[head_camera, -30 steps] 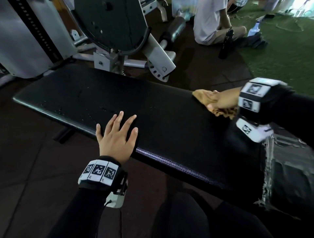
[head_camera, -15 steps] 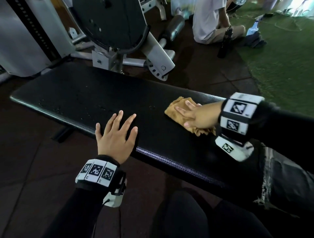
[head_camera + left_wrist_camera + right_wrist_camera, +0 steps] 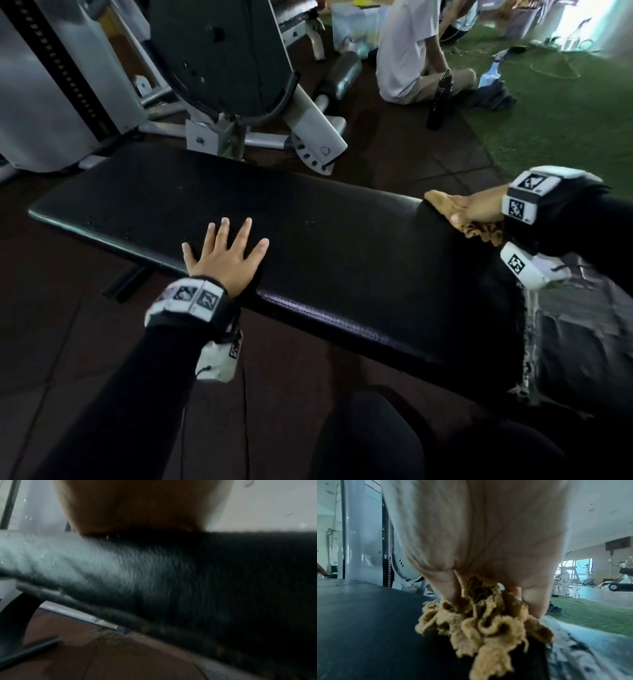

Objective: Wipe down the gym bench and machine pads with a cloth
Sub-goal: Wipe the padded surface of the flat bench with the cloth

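This is a gym. A padded black bench stands on dark rubber floor tiles beside a weight-stack machine and green turf. Exercise machines stand near a far window.

Bench layout, head view
Left hand on bench's front edge, mid-length. Cloth on its right end at rear edge, right hand atop. Machine directly behind bench; person and bottle farther behind, rightward.
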Motion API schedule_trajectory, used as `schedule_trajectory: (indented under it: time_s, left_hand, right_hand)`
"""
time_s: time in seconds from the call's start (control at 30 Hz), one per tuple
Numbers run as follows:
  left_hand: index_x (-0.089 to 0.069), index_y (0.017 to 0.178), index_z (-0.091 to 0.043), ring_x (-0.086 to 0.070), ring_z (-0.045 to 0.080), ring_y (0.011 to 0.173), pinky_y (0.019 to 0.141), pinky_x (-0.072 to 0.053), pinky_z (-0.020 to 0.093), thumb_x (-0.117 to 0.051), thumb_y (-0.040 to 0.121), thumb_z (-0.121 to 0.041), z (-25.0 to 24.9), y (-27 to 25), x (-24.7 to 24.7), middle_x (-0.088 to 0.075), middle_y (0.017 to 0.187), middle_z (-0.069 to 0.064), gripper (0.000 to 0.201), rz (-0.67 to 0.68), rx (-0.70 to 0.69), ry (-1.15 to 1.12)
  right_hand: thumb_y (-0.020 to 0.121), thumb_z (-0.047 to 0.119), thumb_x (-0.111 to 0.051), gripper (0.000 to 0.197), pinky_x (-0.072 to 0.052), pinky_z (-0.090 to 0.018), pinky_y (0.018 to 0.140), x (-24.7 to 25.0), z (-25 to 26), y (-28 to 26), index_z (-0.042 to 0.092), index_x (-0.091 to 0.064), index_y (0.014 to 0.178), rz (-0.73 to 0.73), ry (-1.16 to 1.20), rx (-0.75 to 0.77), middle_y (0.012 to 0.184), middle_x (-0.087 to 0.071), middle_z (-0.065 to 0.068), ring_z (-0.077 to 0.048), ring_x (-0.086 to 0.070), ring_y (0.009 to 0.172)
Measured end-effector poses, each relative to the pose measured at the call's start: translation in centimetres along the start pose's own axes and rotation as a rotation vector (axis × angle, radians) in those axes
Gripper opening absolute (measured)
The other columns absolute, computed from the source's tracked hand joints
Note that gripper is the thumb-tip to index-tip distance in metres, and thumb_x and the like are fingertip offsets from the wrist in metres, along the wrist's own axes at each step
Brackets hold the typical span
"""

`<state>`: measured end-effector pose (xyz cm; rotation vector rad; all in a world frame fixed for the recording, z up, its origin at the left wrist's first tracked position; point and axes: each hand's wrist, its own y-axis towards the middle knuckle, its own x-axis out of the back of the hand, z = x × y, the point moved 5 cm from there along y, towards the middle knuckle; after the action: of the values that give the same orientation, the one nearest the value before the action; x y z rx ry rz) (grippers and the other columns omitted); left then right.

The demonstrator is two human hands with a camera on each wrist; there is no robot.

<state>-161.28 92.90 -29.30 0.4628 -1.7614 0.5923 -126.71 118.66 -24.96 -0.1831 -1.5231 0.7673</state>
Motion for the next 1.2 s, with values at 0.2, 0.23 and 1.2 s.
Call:
schedule_trajectory:
  time_s: [0.2,0.23,1.2]
  left_hand:
    - [0.006,0.142,-0.055,0.024,0.008,0.141,0.109,0.018,0.055,-0.011,0.053,-0.097,0.2,0.4,0.1,0.020,0.156,-0.015,0.101,0.152,0.013,-0.012]
    - [0.007,0.142,-0.054,0.026,0.008,0.141,0.108,0.019,0.055,-0.012,0.048,-0.100,0.1,0.2,0.3,0.022,0.155,-0.015,0.107,0.180,0.018,-0.007]
    - [0.057,0.113,-0.041,0.056,0.021,0.119,0.096,0.031,0.063,0.017,0.034,-0.096,-1.7,-0.5,2.2,0.060,0.131,0.000,0.105,0.713,0.191,0.165]
  right_hand:
    - [0.099,0.006,-0.039,0.061,-0.054,-0.026,0.075,-0.7,1.4,-0.8,0.012,-0.005,0.150,-0.004,0.112,0.136,0.139,-0.039,-0.014,-0.030,-0.058,0.103]
    - [0.098,0.007,-0.040,0.055,-0.054,-0.031,0.073,-0.7,1.4,-0.7,0.010,-0.014,0.147,0.006,0.111,0.145,0.127,-0.048,-0.013,-0.026,-0.062,0.097]
    - [0.068,0.043,-0.046,0.065,-0.053,-0.039,0.064,2.8,10.7,5.5,0.048,-0.035,0.131,0.434,0.454,0.080,0.105,-0.063,-0.014,-0.024,-0.063,0.073]
